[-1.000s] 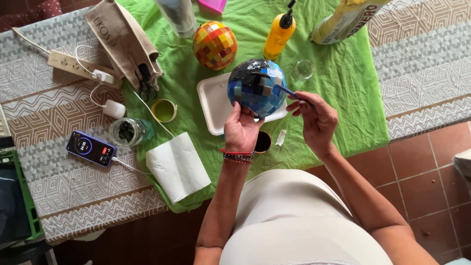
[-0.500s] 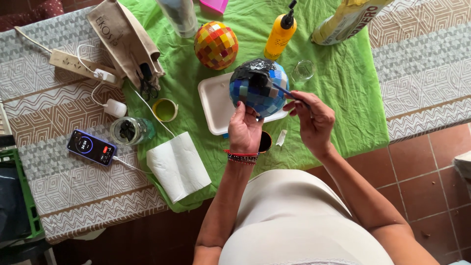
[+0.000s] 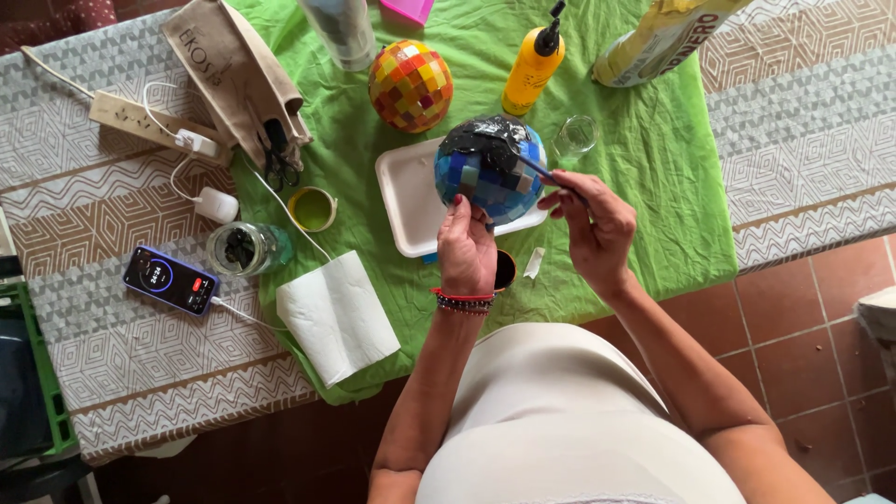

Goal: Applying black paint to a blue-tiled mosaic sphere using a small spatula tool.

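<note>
Two hands work: left hand (image 3: 467, 245) cups the rigid, likely fragile blue mosaic ball (image 3: 490, 173) underneath; right hand (image 3: 595, 229) pinches a thin brush (image 3: 534, 168).

Yellow bottle (image 3: 532, 65) and small glass (image 3: 576, 135) crowd the blue ball (image 3: 490, 177).

Seen from above in soft, even daylight. A table (image 3: 112, 364) draped in a grey and tan cloth (image 3: 812, 140) of geometric bands, overlaid in the middle by a crumpled bright green cloth (image 3: 653, 187). Below and to the right, a floor (image 3: 803, 327) of terracotta tiles with pale grout. At far left, a green crate edge (image 3: 42, 373).
</note>
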